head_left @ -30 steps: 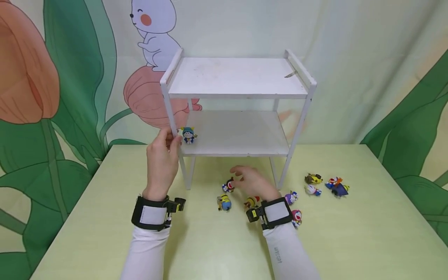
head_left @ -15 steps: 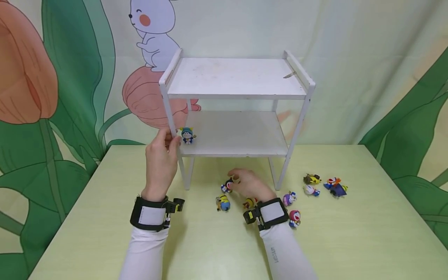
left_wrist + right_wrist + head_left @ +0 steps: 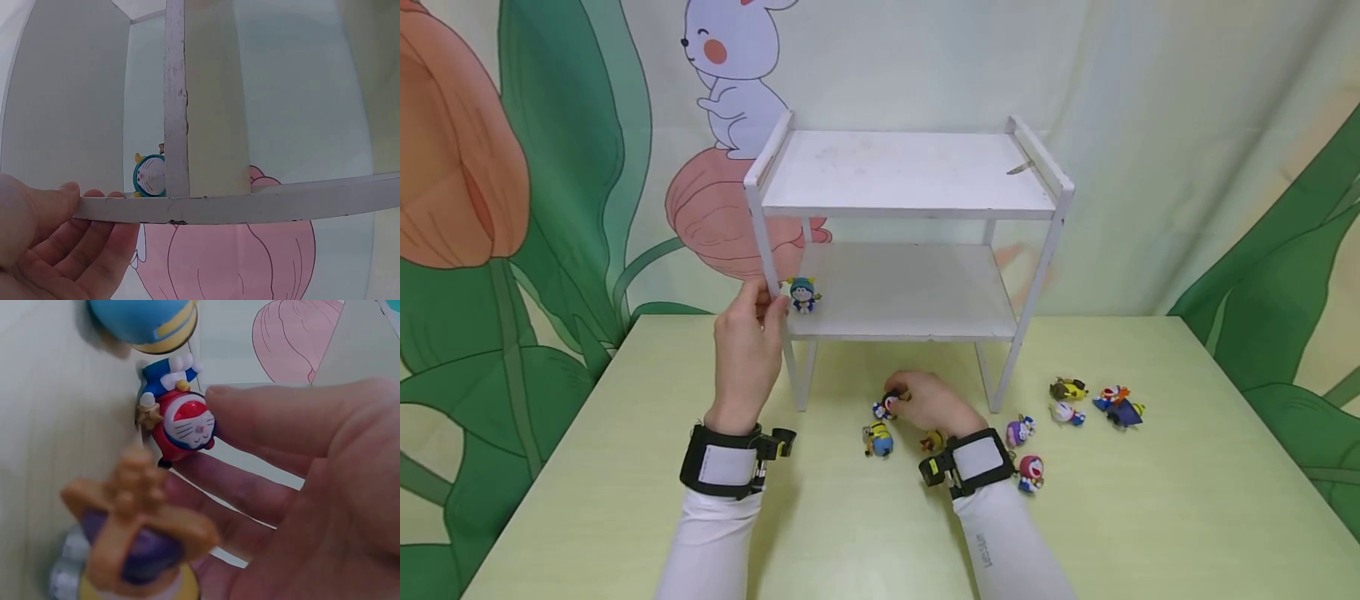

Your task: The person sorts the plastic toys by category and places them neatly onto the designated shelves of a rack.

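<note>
My left hand [image 3: 747, 358] grips the left front post of a white two-tier shelf [image 3: 895, 171]; thumb and fingers lie on opposite sides of the post in the left wrist view. Just beside it, a teal-hooded cat figurine [image 3: 803, 296] stands on the lower tier. On the table in front of the shelf, my right hand [image 3: 936, 406] pinches a small red and blue cat figurine [image 3: 187, 425] between thumb and fingers. A blue and yellow figurine [image 3: 880, 440] lies close by. Partly behind my right wrist is a yellow figurine [image 3: 932, 442] with an orange star-shaped piece.
Right of my right arm lie a purple figurine [image 3: 1019, 430] and a pink-hooded one [image 3: 1031, 472]. Farther right are a yellow figurine [image 3: 1067, 388], a white one [image 3: 1066, 413] and a dark-caped one [image 3: 1124, 413]. A printed curtain [image 3: 1150, 167] hangs behind the table.
My right hand's fingers have come together on the red and blue cat figurine, after hovering at its side. My left hand keeps its grip on the shelf post.
</note>
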Motion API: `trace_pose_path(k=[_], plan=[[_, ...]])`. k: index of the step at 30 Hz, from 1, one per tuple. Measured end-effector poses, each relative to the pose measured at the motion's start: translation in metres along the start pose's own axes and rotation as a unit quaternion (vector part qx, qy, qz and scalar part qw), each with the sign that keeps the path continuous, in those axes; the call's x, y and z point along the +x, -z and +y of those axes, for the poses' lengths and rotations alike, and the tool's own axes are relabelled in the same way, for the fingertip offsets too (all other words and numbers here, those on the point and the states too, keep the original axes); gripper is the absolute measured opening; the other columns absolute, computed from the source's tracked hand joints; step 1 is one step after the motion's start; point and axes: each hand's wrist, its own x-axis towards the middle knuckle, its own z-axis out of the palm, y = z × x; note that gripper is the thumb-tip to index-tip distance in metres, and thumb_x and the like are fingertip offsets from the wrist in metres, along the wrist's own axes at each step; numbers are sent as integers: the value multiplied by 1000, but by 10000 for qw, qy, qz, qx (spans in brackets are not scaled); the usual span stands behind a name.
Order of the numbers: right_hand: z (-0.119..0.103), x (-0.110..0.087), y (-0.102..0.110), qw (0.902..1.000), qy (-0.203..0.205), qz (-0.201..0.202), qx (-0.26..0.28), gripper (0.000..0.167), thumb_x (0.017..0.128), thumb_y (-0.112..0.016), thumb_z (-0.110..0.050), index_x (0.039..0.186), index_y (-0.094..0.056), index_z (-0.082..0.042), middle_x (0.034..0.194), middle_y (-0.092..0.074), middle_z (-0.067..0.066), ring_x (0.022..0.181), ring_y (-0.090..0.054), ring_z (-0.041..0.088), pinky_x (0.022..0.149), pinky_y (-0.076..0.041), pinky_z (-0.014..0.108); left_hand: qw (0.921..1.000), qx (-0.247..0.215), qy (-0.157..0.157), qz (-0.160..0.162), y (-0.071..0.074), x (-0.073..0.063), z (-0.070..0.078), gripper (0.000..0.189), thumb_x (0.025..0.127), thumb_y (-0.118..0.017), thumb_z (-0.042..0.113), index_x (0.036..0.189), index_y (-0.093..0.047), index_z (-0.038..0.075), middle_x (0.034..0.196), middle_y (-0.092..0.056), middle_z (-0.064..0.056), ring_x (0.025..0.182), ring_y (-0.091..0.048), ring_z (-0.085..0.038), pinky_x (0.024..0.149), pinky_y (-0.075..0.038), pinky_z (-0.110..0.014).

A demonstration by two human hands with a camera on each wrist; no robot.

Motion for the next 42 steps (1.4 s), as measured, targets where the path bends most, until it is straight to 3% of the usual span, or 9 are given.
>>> trace_pose_path(k=[10, 21, 37, 42], plan=[[0, 2, -3, 9997, -199, 56, -143, 33, 92, -68, -13, 123, -61, -3, 109, -66, 12, 99, -61, 25, 86, -51, 40, 10000, 8, -58, 14, -1, 1, -1, 18, 96, -60, 3, 110, -59, -8, 94, -65, -19, 82, -64, -29, 75, -57, -46], [1, 4, -5, 9993, -188, 214, -246, 20, 90, -70, -16, 107, -65, -6, 101, -66, 7, 92, -61, 23, 84, -51, 39, 9999, -40, -109, 40, 0, 0, -1, 17, 96, -60, 3, 109, -59, -8, 94, -65, -20, 82, -65, -29, 76, -57, -45], [-16, -8, 13, 9992, -21, 404, -58, 22, 99, -58, -16, 116, -61, -2, 104, -65, 8, 92, -61, 21, 79, -53, 36, 9999, 12, -105, 2, 0, -1, -1, 16, 96, -60, 3, 110, -60, -7, 93, -66, -18, 81, -63, -27, 72, -56, -42], [-26, -14, 22, 9989, 124, 440, -130, 24, 97, -62, -15, 118, -61, -3, 104, -66, 8, 93, -62, 20, 81, -52, 35, 10000, 0, -78, 1, 1, 0, -1, 17, 96, -60, 3, 110, -59, -7, 93, -66, -18, 81, -63, -27, 73, -57, -43]])
